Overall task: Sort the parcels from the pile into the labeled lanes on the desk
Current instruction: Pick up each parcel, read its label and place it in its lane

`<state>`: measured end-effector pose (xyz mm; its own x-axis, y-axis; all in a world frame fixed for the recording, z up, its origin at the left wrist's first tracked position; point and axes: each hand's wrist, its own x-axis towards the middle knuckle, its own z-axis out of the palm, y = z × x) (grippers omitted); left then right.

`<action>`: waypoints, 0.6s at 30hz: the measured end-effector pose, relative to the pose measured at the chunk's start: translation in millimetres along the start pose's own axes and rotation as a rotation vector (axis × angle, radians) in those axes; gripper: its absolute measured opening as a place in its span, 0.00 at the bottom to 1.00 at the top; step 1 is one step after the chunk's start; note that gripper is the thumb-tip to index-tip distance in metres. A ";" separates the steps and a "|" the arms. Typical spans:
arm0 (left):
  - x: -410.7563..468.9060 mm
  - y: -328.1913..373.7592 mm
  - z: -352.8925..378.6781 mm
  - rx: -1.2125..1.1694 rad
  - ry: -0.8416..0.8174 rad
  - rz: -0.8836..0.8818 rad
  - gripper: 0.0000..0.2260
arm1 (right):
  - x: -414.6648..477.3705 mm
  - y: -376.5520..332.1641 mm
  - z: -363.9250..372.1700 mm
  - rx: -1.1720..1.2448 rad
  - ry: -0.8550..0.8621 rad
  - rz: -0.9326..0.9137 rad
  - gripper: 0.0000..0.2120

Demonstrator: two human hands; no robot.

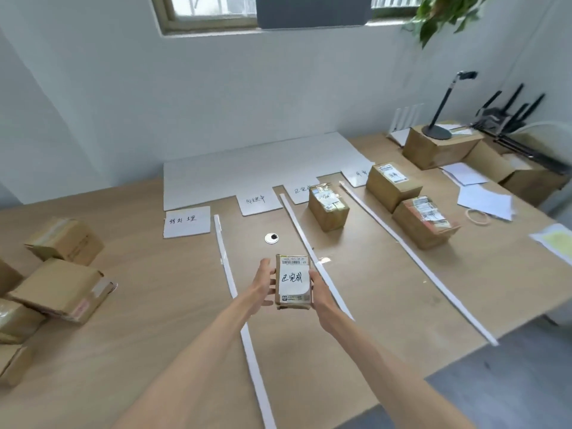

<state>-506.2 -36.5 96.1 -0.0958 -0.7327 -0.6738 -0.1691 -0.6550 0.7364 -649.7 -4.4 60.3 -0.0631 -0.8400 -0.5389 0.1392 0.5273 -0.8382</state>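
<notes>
Small brown cardboard parcel (292,281) with a white handwritten sticker is held over the wooden counter (154,305). It is gripped along its left long edge by the left hand (263,284) and along its right long edge by the right hand (320,294). Its long axis runs away from the person, barcode end farthest, sticker face up. The white paper lane card (301,190) judged to match lies ahead and rightward, beyond the white divider strip (298,224), nearer the right hand.

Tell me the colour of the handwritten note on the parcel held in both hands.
The note is white with black handwriting, on the brown parcel; head view.
</notes>
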 end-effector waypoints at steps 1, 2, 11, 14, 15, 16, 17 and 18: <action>1.2 3.4 18.0 0.006 0.000 -0.002 0.25 | -1.0 -1.8 -17.0 0.006 -0.003 0.009 0.19; 3.3 5.4 34.5 0.006 0.001 -0.003 0.25 | -0.7 -2.4 -32.4 0.020 0.004 0.014 0.20; 47.9 20.8 131.7 -0.104 -0.009 -0.034 0.23 | 49.2 -19.6 -140.2 -0.017 0.010 0.020 0.17; 74.0 27.4 153.9 -0.171 -0.007 -0.062 0.22 | 75.0 -29.7 -158.6 -0.057 0.010 0.029 0.18; 84.8 31.6 160.2 -0.202 -0.005 -0.074 0.21 | 88.2 -30.7 -165.8 -0.061 0.000 0.039 0.18; 95.2 37.0 166.4 -0.238 -0.002 -0.093 0.19 | 98.8 -34.8 -172.1 -0.067 -0.001 0.051 0.18; 106.4 42.9 171.7 -0.264 0.003 -0.104 0.18 | 109.0 -39.8 -178.1 -0.079 0.008 0.065 0.18; 118.5 49.1 176.5 -0.277 0.010 -0.108 0.18 | 119.9 -45.4 -183.0 -0.086 0.020 0.085 0.18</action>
<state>-699.1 -122.9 41.6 -0.0822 -0.6567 -0.7496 0.0962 -0.7539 0.6499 -844.4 -105.7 18.4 -0.0740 -0.7898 -0.6089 0.0599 0.6060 -0.7932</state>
